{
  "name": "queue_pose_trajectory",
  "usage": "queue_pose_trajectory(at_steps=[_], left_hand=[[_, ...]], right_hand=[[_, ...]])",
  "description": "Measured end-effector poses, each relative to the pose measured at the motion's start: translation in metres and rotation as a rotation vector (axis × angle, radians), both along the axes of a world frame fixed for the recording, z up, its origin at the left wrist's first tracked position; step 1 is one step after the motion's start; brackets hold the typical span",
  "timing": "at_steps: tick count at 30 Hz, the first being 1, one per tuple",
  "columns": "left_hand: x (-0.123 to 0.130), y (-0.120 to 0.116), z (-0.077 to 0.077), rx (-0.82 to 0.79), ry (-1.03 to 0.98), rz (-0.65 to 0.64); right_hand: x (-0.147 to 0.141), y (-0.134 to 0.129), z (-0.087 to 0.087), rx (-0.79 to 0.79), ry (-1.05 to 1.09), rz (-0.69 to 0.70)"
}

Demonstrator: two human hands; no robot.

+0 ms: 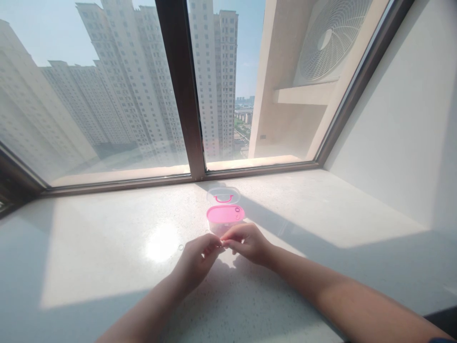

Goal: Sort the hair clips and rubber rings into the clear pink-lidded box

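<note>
My left hand [200,257] and my right hand [250,243] meet at the fingertips above the pale speckled sill. Both are pinched closed on something too small to make out. Just beyond them stands an oval container with a pink lid [223,214]; a small dark ring lies on the right part of that lid. Behind it is a clear oval lid [224,194] with a pink handle. A small ring [181,247] rests on the sill to the left of my left hand.
The speckled sill [107,238] runs up to a window with a dark frame [182,85]. A white wall [392,128] rises on the right. Tall buildings and an outdoor fan unit show through the glass.
</note>
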State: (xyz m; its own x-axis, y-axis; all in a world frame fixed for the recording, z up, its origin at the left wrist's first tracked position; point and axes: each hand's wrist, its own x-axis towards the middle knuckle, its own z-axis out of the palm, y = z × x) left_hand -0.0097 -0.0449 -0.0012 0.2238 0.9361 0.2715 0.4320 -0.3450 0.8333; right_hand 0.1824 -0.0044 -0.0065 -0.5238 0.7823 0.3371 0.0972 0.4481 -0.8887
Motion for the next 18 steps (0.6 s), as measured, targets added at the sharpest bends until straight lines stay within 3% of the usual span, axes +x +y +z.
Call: queue_pose_trajectory(at_steps=[12,15,18], left_hand=[[-0.002,-0.002,0.003,0.057,0.069,-0.047],[-0.003,0.0,0.008,0.049,0.059,0.025],[-0.006,0.007,0.019,0.041,0.013,0.184]], right_hand=[[0.0,-0.003,-0.002,-0.082,0.044,0.038],[0.002,-0.001,-0.007,-0.127,0.002,0.063],[0.002,0.002,-0.009,-0.203,-0.087,0.141]])
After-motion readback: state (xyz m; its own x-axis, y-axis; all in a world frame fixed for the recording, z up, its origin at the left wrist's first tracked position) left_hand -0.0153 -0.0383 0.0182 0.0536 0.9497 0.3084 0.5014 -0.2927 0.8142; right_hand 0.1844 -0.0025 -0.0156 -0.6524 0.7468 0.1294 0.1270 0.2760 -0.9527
